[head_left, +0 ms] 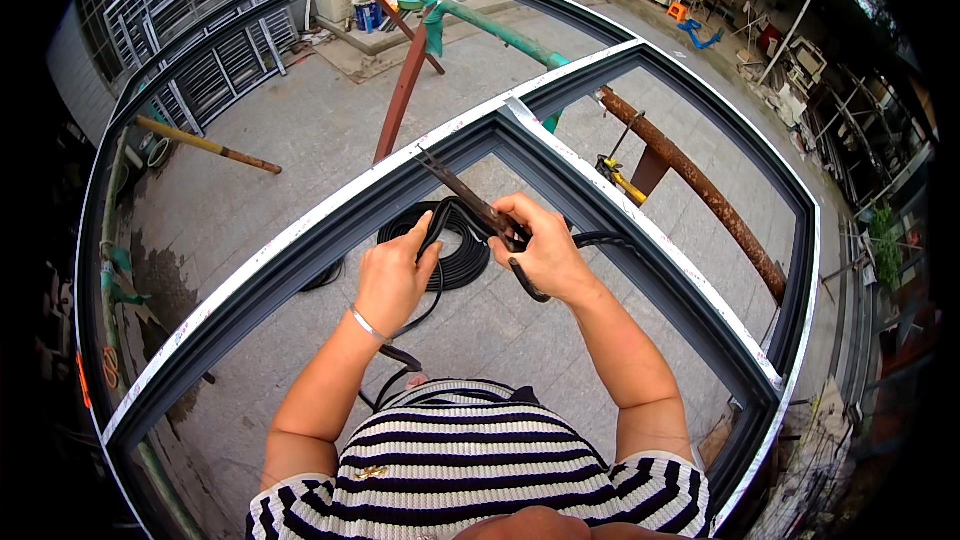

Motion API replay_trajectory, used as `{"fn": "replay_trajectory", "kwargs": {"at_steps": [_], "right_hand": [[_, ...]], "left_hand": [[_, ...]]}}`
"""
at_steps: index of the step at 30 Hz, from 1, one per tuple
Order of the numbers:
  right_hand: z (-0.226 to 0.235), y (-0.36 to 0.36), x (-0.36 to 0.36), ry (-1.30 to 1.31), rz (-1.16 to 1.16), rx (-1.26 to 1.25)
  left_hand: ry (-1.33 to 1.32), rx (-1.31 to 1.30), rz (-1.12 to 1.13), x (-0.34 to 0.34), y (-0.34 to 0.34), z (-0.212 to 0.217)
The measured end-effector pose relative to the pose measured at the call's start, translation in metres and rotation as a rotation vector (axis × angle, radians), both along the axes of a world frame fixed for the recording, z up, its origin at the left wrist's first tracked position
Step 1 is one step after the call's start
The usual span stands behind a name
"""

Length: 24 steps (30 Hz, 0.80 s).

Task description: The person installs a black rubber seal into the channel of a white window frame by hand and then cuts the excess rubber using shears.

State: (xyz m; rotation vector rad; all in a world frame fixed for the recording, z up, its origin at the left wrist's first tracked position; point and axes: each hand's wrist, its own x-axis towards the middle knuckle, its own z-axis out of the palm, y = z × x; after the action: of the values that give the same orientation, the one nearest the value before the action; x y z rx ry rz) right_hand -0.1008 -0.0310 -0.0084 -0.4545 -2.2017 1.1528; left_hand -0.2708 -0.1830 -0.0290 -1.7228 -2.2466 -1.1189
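My left hand [392, 280] pinches a black rubber strip [438, 224] between thumb and fingers. In my right hand [545, 252] is a pair of dark, worn scissors [462, 188], fingers wrapped round the handles. Their long blades point up and left, toward the inner corner of a large window frame [330, 236]. That frame is dark grey, with white film along its faces, and surrounds both forearms. More of the strip runs right across the frame and down toward my body. Below my hands, a coil of black rubber strip [466, 265] lies on the floor.
Green pipe [500, 35], a rusty pipe [700, 180] and a red-brown leg [402, 100] stand under the frame. A yellow-handled tool [625, 183] sits by the rusty pipe. Metal grilles [215, 45] lean at far left; an orange stool [677, 12] and clutter lie at far right.
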Motion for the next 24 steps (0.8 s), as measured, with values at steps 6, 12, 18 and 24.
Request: {"fn": "replay_trajectory", "kwargs": {"at_steps": [6,12,18,24], "right_hand": [[0.009,0.018,0.001,-0.063,0.17,-0.163],[0.03,0.032,-0.004,-0.168,0.228,-0.232],[0.035,0.018,0.006,-0.054,-0.117,0.039],[0.03,-0.017,0.047,0.048,-0.333,0.044]], "left_hand": [[-0.56,-0.125,-0.211,-0.031,-0.016,-0.006],[-1.044,-0.316,-0.442,-0.054,-0.035,-0.003],[-1.111,-0.318,-0.542,-0.059,-0.04,-0.007],[-1.132,-0.333,-0.567,-0.062,-0.042,-0.019]]}}
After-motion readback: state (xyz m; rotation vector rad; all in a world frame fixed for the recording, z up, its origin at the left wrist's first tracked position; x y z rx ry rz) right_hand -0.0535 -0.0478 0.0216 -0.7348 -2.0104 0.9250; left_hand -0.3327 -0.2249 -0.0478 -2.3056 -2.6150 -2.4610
